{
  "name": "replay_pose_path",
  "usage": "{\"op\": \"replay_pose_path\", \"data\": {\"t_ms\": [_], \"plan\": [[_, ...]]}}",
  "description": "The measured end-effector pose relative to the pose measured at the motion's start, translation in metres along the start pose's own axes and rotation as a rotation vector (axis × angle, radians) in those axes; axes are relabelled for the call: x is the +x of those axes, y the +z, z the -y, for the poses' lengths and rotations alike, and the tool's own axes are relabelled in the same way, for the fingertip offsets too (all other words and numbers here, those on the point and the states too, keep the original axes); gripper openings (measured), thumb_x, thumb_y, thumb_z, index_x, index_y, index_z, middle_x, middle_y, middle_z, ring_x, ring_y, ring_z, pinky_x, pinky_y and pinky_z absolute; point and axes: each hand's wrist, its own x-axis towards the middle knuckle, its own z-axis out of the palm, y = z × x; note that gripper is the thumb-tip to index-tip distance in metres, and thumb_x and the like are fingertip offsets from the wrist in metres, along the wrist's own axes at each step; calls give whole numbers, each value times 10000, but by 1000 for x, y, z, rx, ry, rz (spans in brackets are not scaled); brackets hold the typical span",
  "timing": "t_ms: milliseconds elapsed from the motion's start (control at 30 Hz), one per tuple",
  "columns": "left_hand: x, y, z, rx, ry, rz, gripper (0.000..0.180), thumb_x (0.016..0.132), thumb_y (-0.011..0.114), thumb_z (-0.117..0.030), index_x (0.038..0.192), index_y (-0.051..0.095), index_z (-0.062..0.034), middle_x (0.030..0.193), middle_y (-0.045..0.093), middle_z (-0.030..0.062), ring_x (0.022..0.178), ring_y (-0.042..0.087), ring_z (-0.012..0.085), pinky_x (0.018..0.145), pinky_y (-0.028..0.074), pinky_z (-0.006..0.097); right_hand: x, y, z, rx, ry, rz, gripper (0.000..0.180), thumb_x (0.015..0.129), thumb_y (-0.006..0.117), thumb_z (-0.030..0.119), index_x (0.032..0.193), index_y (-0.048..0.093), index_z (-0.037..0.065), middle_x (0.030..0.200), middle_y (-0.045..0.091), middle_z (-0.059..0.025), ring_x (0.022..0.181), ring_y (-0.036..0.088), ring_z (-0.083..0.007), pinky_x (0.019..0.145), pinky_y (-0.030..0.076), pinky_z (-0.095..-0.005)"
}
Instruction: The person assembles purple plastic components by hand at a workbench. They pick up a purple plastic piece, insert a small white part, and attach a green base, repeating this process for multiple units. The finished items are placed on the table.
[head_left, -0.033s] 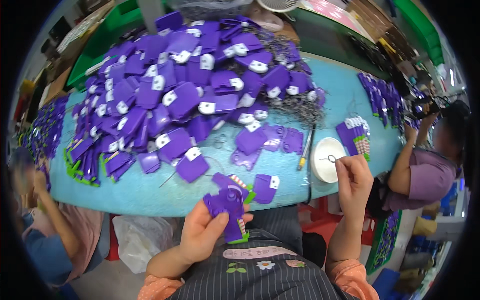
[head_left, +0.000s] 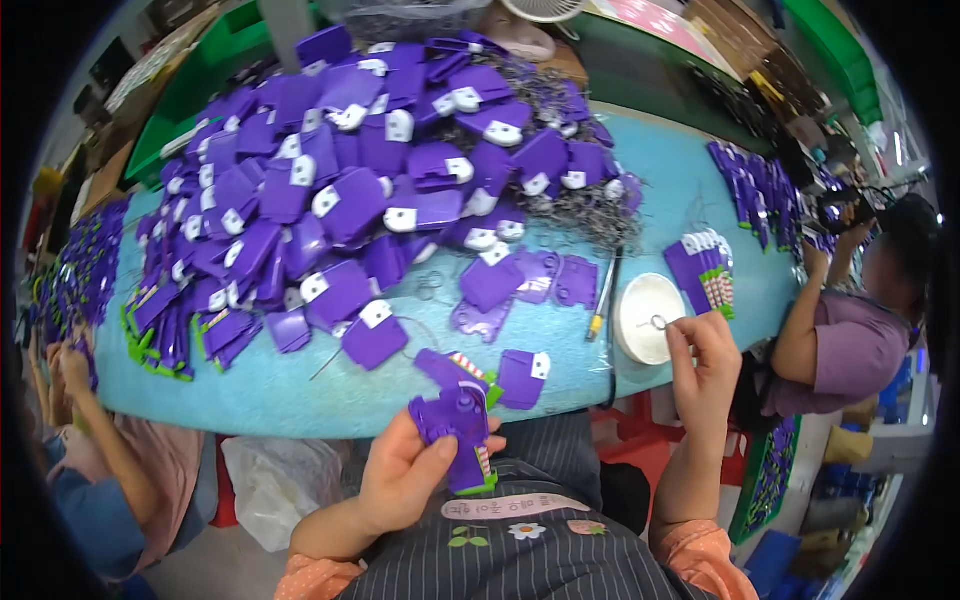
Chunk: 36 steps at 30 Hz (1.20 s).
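While left hand (head_left: 405,480) grasps purple toy part (head_left: 455,425), right hand (head_left: 700,360) pinches small metal ring (head_left: 659,322) over white lid (head_left: 645,318).

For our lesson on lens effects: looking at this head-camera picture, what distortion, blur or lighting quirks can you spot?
Head view: fisheye bending curves the blue table edge and leaves black corners; even overhead light, only soft shadows under the pile of purple parts; the centre is sharp, showing the left hand holding a purple piece and the right hand pinching a small metal ring; the rim is stretched, and a co-worker's face is blurred.
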Motion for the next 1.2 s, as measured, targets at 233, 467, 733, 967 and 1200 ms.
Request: {"op": "replay_pose_path", "data": {"t_ms": [233,467,733,967,1200], "plan": [[7,14,13,-12,-169,61,362,940,373,-19,1294,316,28,1240,484,251,1106,545,336,941,451,422,-12,-2,-17,139,74,-69,56,793,608,-17,758,567,-34,702,470,-32,599,431,-88,535,324,-224],[15,28,23,-18,-80,115,410,942,366,-3,1342,278,25,1241,481,140,1129,524,219,958,416,327,-45,8,38,920,145,186,26,833,561,29,824,544,13,995,472,-100,812,465,-137,742,389,-255],[4,31,13,107,-79,102,362,945,367,-23,1300,320,33,1225,502,156,1091,548,198,932,450,306,-62,33,59,1331,339,568,49,886,514,3,935,510,-1,1081,507,-141,898,535,-148,811,436,-278],[3,23,9,396,-258,239,315,933,401,-26,1242,383,36,1124,582,144,1004,596,165,850,474,275,-43,17,48,1186,519,768,133,852,625,45,884,502,3,821,548,-18,756,519,-56,650,416,-202],[2,11,19,276,-223,452,294,927,440,-41,1209,392,27,1093,604,171,1012,606,221,869,476,338,-20,38,18,1414,544,1469,176,830,678,124,854,548,7,740,551,21,687,513,-32,565,381,-180]]}}
